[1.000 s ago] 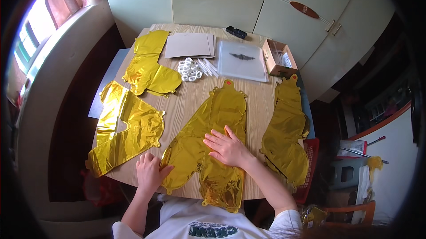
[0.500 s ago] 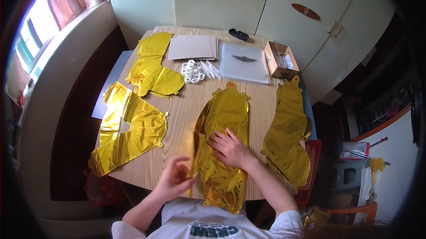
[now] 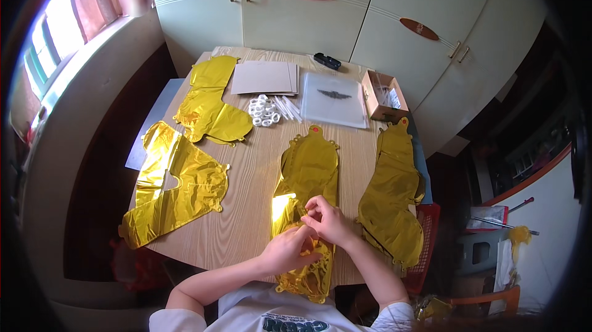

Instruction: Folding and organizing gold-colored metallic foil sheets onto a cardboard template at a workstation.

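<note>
A gold foil balloon (image 3: pixel 311 171), flat and uninflated, lies lengthwise in front of me, its rounded tabbed top pointing away. Part of its left side is folded across the middle and catches bright light. My right hand (image 3: pixel 330 224) pinches the folded foil between thumb and fingers. Close below it, my left hand (image 3: pixel 288 252) reaches over the lower foil, thumb and fingers apart; some of its fingertips are hidden by the right hand. The balloon's crinkled lower end (image 3: pixel 302 286) hangs at the table edge by my shirt.
More flat gold balloons lie at right (image 3: pixel 391 190), left (image 3: pixel 182 187) and far left (image 3: pixel 209 100). Toward the back are grey cards (image 3: pixel 265 78), white rings (image 3: pixel 264 111), white sticks (image 3: pixel 287 108), clear plastic bags (image 3: pixel 333 110), a wooden box (image 3: pixel 385 97) and a black object (image 3: pixel 327 61).
My left hand has moved right, onto the balloon beside my right hand. The right hand, flat on the foil before, now pinches it. The balloon's left side is folded over.
</note>
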Motion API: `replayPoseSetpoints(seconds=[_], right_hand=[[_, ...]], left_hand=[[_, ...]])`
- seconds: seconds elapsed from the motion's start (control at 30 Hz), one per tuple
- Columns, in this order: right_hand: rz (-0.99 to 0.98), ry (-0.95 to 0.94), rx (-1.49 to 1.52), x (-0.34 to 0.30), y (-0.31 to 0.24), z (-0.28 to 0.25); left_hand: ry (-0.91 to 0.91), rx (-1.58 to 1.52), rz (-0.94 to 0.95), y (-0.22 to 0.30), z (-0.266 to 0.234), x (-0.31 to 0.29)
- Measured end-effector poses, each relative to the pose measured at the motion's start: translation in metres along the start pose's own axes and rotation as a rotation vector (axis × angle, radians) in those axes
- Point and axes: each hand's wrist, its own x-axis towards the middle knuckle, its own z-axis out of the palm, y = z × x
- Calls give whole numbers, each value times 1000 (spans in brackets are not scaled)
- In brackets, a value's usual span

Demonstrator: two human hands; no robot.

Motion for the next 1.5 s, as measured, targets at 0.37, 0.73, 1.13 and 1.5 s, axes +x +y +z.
replayPoseSetpoints(seconds=[0.37, 0.73, 1.13, 1.5], right_hand=[[-394, 244, -355, -3, 32, 6], [-404, 199, -303, -5, 41, 7], [-405, 162, -359, -5, 42, 5], [-411, 144, -358, -5, 40, 4]], left_hand=[[18, 709, 113, -64, -63, 28], [-178, 674, 51, -96, -61, 47], [-184, 763, 47, -103, -64, 60], [-202, 826, 37, -110, -75, 72]])
